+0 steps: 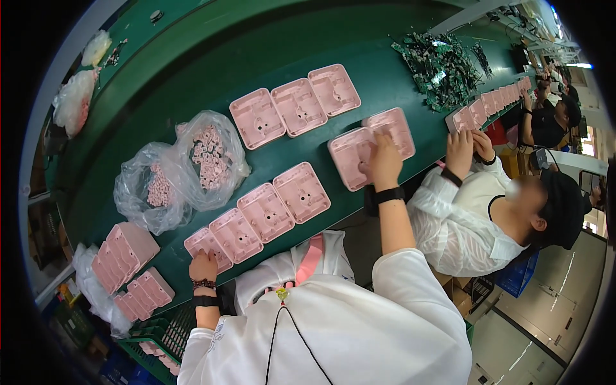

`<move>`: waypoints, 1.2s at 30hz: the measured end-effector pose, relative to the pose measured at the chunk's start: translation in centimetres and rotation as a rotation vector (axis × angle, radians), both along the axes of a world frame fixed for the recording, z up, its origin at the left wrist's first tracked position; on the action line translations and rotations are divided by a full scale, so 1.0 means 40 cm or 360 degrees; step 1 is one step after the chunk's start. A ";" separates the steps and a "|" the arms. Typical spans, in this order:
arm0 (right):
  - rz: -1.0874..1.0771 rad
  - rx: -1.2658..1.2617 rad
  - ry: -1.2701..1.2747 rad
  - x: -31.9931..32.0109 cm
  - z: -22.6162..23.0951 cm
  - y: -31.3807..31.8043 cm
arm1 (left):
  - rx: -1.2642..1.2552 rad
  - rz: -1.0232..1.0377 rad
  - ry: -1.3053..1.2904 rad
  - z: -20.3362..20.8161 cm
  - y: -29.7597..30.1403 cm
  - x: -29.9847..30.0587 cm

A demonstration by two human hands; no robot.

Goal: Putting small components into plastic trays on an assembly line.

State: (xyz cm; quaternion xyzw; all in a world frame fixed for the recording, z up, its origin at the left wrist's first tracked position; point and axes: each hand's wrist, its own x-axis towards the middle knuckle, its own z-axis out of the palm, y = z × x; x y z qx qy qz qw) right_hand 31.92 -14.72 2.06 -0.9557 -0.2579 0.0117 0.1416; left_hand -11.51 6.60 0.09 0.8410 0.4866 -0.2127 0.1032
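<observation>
My left hand (204, 265) is closed at the near rim of a pink plastic housing (215, 245), the leftmost in a row along the table's near edge; its fingertips are partly hidden. Beside it in that row stand more open-topped pink housings (269, 212). My right hand (386, 163) reaches over two adjoining pink housings at the right, with its fingers down at the wall of the nearer housing (350, 154) and gripping it. The farther housing (394, 125) touches it. Another row of three pink housings (299, 108) lies farther back.
Clear plastic bags (151, 186) of small pink parts lie at the left. Stacked pink housings (125, 253) stand near the left corner, above a green crate (170, 330). Green circuit boards (443, 70) are heaped at the far right. A co-worker's hands (463, 154) work beside me.
</observation>
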 end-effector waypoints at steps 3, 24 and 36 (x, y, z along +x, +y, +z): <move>-0.0076 0.0090 -0.0234 0.099 0.075 0.000 | 0.0020 -0.0007 -0.0010 -0.001 -0.001 -0.006; 0.0107 -0.0059 -0.0088 0.571 -0.157 0.227 | 0.0039 0.0203 0.0172 -0.013 -0.028 -0.014; 0.0450 0.0815 0.0546 -0.098 -0.081 0.041 | 0.0017 0.0218 -0.0142 0.018 -0.048 -0.002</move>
